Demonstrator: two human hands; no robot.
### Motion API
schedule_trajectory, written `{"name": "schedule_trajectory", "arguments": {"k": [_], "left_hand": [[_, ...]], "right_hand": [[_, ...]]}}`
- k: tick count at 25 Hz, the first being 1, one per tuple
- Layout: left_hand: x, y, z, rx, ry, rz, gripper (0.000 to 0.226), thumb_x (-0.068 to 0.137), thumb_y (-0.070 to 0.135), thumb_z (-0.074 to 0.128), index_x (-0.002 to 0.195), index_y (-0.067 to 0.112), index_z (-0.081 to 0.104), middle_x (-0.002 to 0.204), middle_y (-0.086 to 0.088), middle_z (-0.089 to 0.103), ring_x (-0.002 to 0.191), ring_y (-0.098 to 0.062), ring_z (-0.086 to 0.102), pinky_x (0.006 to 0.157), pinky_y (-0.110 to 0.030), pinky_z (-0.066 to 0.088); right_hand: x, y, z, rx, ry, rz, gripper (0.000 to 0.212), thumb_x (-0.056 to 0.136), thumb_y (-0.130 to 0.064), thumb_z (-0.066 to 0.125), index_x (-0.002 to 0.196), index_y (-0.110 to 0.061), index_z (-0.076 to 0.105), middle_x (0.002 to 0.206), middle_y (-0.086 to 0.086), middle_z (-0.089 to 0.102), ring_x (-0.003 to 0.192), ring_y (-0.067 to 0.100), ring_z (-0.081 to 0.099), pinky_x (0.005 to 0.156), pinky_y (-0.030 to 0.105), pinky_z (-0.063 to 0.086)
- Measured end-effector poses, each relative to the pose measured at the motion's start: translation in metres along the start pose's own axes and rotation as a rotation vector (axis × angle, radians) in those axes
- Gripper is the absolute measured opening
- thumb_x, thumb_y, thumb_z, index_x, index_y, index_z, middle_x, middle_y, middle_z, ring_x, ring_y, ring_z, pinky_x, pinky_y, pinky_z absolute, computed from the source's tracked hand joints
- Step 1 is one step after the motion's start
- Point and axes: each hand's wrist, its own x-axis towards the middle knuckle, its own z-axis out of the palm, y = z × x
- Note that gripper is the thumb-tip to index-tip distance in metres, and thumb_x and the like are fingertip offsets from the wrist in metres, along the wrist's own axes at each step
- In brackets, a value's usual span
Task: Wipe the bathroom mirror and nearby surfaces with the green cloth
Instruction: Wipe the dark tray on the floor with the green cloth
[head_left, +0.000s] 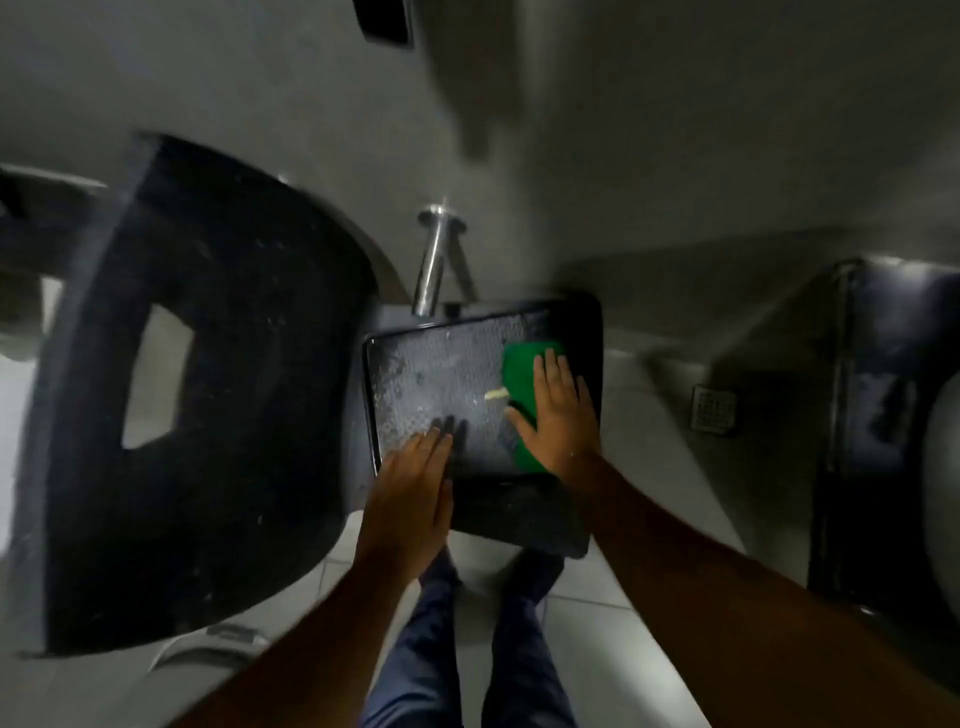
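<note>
1. The green cloth (524, 395) lies on the right part of a dark framed panel (447, 384), pressed flat under the right hand (558, 415), fingers spread open.
2. The left hand (410, 493) rests flat, fingers straight, on the panel's lower left edge.
3. A metal pipe (431, 265) stands behind the panel.

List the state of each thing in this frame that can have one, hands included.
green cloth: flat on the dark panel, pressed under the right hand.
right hand: open, fingers spread on the cloth.
left hand: open, flat on the panel's lower edge.
dark panel: speckled with droplets or dust.
floor drain: grate in place.
</note>
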Motion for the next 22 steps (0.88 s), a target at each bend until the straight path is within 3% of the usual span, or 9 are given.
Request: {"name": "schedule_trajectory", "arguments": {"k": [5,8,11,13,16,19,22], "left_hand": [[-0.005,-0.012,0.041,-0.029,-0.016,-0.031,0.059,0.112,0.026,0.052,0.169,0.01,0.044,0.174,-0.013,0.044,0.163,-0.033,0.037,0.131,-0.058,0.034],[-0.006,-0.014,0.046,-0.031,-0.024,-0.01,0.059,0.112,0.024,0.055,0.168,0.009,0.045,0.173,-0.015,0.045,0.163,-0.035,0.038,0.13,-0.06,0.035],[0.002,-0.005,0.031,0.018,-0.043,-0.009,0.06,0.113,0.03,0.047,0.17,0.013,0.042,0.176,-0.011,0.041,0.165,-0.031,0.034,0.132,-0.058,0.031],[0.008,0.007,0.013,0.088,-0.062,-0.032,0.063,0.114,0.037,0.039,0.174,0.017,0.033,0.181,-0.008,0.031,0.169,-0.028,0.023,0.137,-0.055,0.02],[0.012,0.042,-0.043,0.173,-0.075,-0.087,0.071,0.115,0.046,0.028,0.178,0.023,0.007,0.187,-0.002,0.0,0.172,-0.021,-0.004,0.137,-0.045,-0.006],[0.02,0.096,-0.127,0.163,-0.024,-0.055,0.08,0.11,0.041,0.036,0.179,0.024,-0.001,0.186,0.0,-0.012,0.172,-0.021,-0.01,0.138,-0.043,-0.009],[0.034,0.161,-0.222,0.167,0.109,0.103,0.087,0.102,0.034,0.045,0.179,0.023,0.006,0.185,0.002,-0.01,0.173,-0.023,-0.004,0.136,-0.041,-0.006]], "right_hand": [[0.028,0.0,0.045,0.058,0.017,0.028,0.083,0.108,-0.049,0.045,0.168,-0.012,0.002,0.179,0.012,-0.003,0.167,0.029,0.001,0.136,0.048,0.008],[0.027,0.004,0.056,0.125,0.075,0.021,0.065,0.111,-0.019,0.043,0.168,-0.011,0.011,0.178,0.012,0.003,0.167,0.029,0.003,0.137,0.045,0.006],[0.022,0.003,0.037,0.29,0.11,0.011,0.065,0.104,0.004,0.046,0.164,-0.002,0.022,0.176,0.017,0.015,0.166,0.032,0.013,0.136,0.044,0.012],[0.008,-0.005,0.011,0.358,0.111,0.028,0.065,0.103,0.009,0.044,0.163,0.001,0.021,0.176,0.018,0.016,0.165,0.031,0.015,0.136,0.041,0.014],[-0.029,-0.024,-0.05,0.519,0.153,0.065,0.06,0.109,0.001,0.042,0.165,-0.004,0.021,0.177,0.013,0.016,0.165,0.027,0.018,0.136,0.038,0.017],[-0.068,-0.044,-0.129,0.585,0.267,0.071,0.058,0.11,-0.004,0.045,0.164,-0.007,0.025,0.176,0.01,0.02,0.163,0.024,0.025,0.134,0.035,0.021],[-0.087,-0.065,-0.221,0.827,0.425,0.059,0.056,0.107,0.007,0.047,0.16,-0.002,0.033,0.172,0.014,0.031,0.159,0.031,0.035,0.134,0.05,0.025]]}}
